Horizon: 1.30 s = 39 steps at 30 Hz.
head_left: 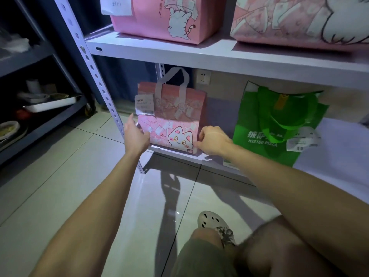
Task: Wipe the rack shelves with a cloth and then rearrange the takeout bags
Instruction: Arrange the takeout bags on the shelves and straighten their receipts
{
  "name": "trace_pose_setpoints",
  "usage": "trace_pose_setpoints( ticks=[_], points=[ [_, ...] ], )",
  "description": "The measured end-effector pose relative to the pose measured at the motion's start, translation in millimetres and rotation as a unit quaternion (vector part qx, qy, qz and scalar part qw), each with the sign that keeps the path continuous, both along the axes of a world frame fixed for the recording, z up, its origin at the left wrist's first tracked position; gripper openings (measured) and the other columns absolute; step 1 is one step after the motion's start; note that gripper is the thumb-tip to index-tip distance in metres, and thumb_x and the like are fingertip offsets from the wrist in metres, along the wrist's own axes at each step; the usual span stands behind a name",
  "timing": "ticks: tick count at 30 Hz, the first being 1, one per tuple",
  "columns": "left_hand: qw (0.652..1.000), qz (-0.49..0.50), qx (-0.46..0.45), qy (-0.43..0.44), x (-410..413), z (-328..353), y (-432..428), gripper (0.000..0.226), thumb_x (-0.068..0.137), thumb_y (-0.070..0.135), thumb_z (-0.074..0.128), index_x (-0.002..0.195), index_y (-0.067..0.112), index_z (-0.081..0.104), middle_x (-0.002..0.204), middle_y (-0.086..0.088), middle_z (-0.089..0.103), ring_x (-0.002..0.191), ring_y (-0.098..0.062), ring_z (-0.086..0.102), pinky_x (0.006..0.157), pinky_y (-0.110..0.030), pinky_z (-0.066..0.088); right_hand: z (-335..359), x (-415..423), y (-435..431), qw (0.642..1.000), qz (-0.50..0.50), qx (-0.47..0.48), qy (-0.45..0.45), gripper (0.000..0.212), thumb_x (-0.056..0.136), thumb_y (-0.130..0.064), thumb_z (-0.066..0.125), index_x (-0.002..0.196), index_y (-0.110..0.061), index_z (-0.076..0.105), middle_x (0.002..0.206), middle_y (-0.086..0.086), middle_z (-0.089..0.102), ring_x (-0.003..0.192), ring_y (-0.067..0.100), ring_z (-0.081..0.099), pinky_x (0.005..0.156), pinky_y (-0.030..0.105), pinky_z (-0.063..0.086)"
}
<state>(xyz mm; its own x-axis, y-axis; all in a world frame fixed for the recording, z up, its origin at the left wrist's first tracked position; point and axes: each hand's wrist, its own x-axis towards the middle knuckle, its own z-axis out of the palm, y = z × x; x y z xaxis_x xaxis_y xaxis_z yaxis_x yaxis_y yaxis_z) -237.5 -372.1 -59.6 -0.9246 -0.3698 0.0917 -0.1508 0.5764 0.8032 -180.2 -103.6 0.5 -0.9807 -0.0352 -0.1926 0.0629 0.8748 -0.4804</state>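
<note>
— Which bag do you have?

— The pink cat bag (173, 120). It stands at the left end of the lower shelf (337, 156), right at the near edge, just beside the rack post (103, 90).

— How are your hands on it?

— My left hand (136, 134) lies flat against its left side with the fingers straight, gripping nothing. My right hand (212, 140) has its fingers curled round the lower right edge, with the thumb toward the front. With one hand on each side, I reckon I can square it up or slide it without tipping it.

— Which way does it face?

— It stands upright with its handles (173, 80) up and the cat print toward me. Its broad face runs left to right along the shelf front. A receipt (144, 104) hangs at its upper left.

— And the others?

— The green Mister Pizza bag (279, 124) slumps to the right on the same shelf, apart from mine. More pink bags (165, 19) sit on the upper shelf (199, 54). I see no cloth, so I judge this to be the rearranging part.
</note>
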Motion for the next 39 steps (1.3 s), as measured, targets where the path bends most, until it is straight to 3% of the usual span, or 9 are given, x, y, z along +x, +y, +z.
trace_pose_setpoints(
  ticks=[3, 10, 13, 17, 20, 22, 25, 29, 39],
  points=[
    [1.000, 0.016, -0.001, 0.025, 26, -8, 23, 0.058, 0.098, 0.009, 0.067, 0.152, 0.021, 0.048, 0.135, -0.003, 0.060, 0.099, -0.016, 0.068, 0.097, -0.048, 0.061, -1, 18, 22, 0.997, 0.072, -0.041, 0.011, 0.007, 0.095, -0.024, 0.073, 0.092, -0.018, 0.073, 0.088, -0.003, 0.077, 0.069, 0.014, 0.077, 0.071, 0.039, 0.065],
    [0.981, -0.186, 0.020, 0.050, 76, -20, 115, 0.028, 0.098, 0.015, 0.068, 0.126, 0.020, 0.066, 0.103, 0.003, 0.072, 0.083, -0.012, 0.070, 0.083, -0.039, 0.062, -7, 72, 97, 0.988, 0.099, -0.049, -0.107, 0.010, 0.097, -0.019, 0.073, 0.100, -0.011, 0.075, 0.091, 0.005, 0.081, 0.078, 0.021, 0.080, 0.069, 0.037, 0.067],
    [0.961, -0.274, 0.011, 0.027, 88, -25, 159, 0.038, 0.097, 0.011, 0.073, 0.133, 0.013, 0.063, 0.115, -0.004, 0.072, 0.099, -0.019, 0.069, 0.096, -0.042, 0.060, -16, 101, 152, 0.983, 0.044, -0.036, -0.172, 0.026, 0.098, -0.030, 0.077, 0.103, -0.004, 0.076, 0.093, 0.010, 0.081, 0.079, 0.022, 0.080, 0.060, 0.028, 0.062],
    [0.947, -0.322, -0.006, -0.005, 93, -31, 197, 0.056, 0.097, 0.015, 0.076, 0.148, 0.011, 0.053, 0.139, -0.008, 0.066, 0.121, -0.022, 0.066, 0.107, -0.044, 0.054, -31, 126, 225, 0.980, -0.109, 0.024, -0.166, 0.051, 0.093, -0.047, 0.080, 0.101, 0.003, 0.075, 0.086, 0.014, 0.080, 0.075, 0.028, 0.080, 0.071, 0.039, 0.068],
    [0.945, -0.325, -0.003, -0.033, 90, -33, 214, 0.068, 0.097, 0.014, 0.075, 0.157, 0.013, 0.044, 0.148, -0.009, 0.063, 0.132, -0.027, 0.063, 0.110, -0.044, 0.052, -33, 123, 253, 0.980, -0.140, 0.068, -0.128, 0.085, 0.085, -0.063, 0.080, 0.142, -0.005, 0.054, 0.126, 0.016, 0.072, 0.106, 0.035, 0.074, 0.093, 0.045, 0.061],
    [0.941, -0.335, 0.014, -0.038, 89, -35, 223, 0.068, 0.098, 0.010, 0.074, 0.158, 0.014, 0.043, 0.146, -0.006, 0.065, 0.132, -0.026, 0.064, 0.104, -0.031, 0.051, -35, 113, 250, 0.984, -0.145, 0.010, -0.099, 0.101, 0.082, -0.063, 0.083, 0.159, -0.015, 0.037, 0.147, 0.011, 0.062, 0.127, 0.033, 0.063, 0.106, 0.041, 0.052],
    [0.943, -0.331, 0.018, -0.034, 89, -39, 229, 0.060, 0.101, 0.007, 0.070, 0.156, 0.017, 0.048, 0.141, -0.003, 0.069, 0.128, -0.024, 0.068, 0.098, -0.023, 0.047, -45, 95, 233, 0.978, -0.147, -0.106, -0.107, 0.096, 0.082, -0.048, 0.090, 0.158, -0.021, 0.039, 0.150, 0.006, 0.060, 0.131, 0.031, 0.061, 0.110, 0.043, 0.051],
    [0.955, -0.293, 0.029, -0.040, 81, -42, 224, 0.052, 0.104, 0.009, 0.065, 0.154, 0.020, 0.052, 0.142, -0.006, 0.069, 0.129, -0.028, 0.068, 0.112, -0.044, 0.053, -50, 71, 213, 0.983, -0.138, -0.078, -0.087, 0.087, 0.091, -0.039, 0.083, 0.160, -0.017, 0.036, 0.155, 0.010, 0.055, 0.137, 0.033, 0.055, 0.112, 0.039, 0.046],
    [0.959, -0.276, 0.026, -0.056, 73, -40, 211, 0.062, 0.100, -0.005, 0.062, 0.156, 0.021, 0.051, 0.142, -0.005, 0.068, 0.128, -0.022, 0.066, 0.109, -0.031, 0.050, -56, 55, 205, 0.983, -0.122, -0.096, -0.100, 0.090, 0.090, -0.030, 0.086, 0.162, -0.018, 0.033, 0.155, 0.008, 0.054, 0.137, 0.032, 0.055, 0.116, 0.048, 0.046]
  ],
)
